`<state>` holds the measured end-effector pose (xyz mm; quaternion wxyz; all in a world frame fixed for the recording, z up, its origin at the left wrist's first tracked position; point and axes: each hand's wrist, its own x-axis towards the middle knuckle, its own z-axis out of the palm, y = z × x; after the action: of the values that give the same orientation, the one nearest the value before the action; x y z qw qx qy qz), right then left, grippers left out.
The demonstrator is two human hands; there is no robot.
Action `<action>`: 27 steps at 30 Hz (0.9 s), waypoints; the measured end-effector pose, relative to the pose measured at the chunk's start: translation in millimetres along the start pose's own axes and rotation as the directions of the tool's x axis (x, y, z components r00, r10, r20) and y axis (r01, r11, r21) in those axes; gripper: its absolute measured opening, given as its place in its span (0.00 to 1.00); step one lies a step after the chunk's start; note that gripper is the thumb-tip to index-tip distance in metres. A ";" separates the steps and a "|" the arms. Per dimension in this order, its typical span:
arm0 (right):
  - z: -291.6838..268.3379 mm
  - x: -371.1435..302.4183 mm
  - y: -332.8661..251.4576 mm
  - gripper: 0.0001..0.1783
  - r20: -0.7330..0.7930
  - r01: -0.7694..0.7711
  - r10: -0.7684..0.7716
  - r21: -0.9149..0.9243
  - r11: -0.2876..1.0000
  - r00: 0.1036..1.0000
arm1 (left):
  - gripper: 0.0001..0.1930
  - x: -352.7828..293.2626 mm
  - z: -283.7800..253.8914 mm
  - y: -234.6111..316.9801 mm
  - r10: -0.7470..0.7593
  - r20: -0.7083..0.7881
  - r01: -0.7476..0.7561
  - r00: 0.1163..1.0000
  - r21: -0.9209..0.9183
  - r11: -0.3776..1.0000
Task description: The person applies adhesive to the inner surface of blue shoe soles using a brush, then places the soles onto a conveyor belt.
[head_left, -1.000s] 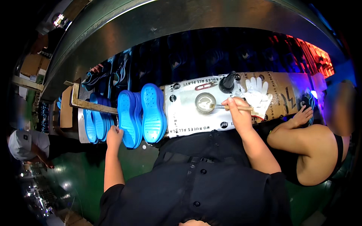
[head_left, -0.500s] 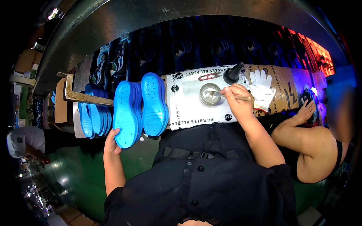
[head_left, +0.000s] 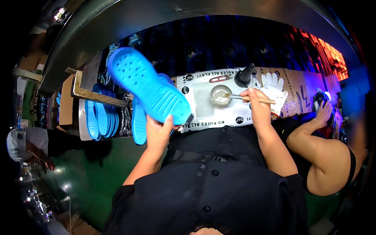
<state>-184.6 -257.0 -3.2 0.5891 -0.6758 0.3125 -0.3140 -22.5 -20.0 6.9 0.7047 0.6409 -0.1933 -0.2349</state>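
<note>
While your left hand grips the blue sole near its narrower end, with the thumb on the upper face and the fingers largely hidden beneath, the sole lies on a slant in front of the bench, its perforated wide end toward the upper left. Your right hand pinches the wooden-handled brush, whose bristles are at the mouth of the round jar; whether they touch the contents cannot be told. Note that the jar stands on the white printed sheet, near the black bottle and the red tool. A white glove lies just beyond your right hand. Further blue soles stand at the left.
</note>
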 end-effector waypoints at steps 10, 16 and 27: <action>21.0 -16.7 -72.5 0.15 0.381 0.676 -0.581 -0.187 0.713 0.719 | 0.19 8.2 36.6 13.1 0.327 0.041 -0.326 0.944 0.266 0.907; 31.3 -17.0 -64.3 0.10 0.346 0.695 -0.610 -0.234 0.680 0.713 | 0.18 11.3 35.7 6.6 0.490 0.140 -0.507 0.860 0.326 0.798; 31.4 -16.7 -68.4 0.11 0.393 0.695 -0.583 -0.271 0.666 0.711 | 0.17 11.1 34.4 3.5 0.527 0.146 -0.541 0.837 0.365 0.758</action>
<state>-166.3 -217.4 60.3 0.3251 -0.8839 0.0256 -0.3351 -32.9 -54.2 13.6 0.5963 0.6825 -0.4226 0.0081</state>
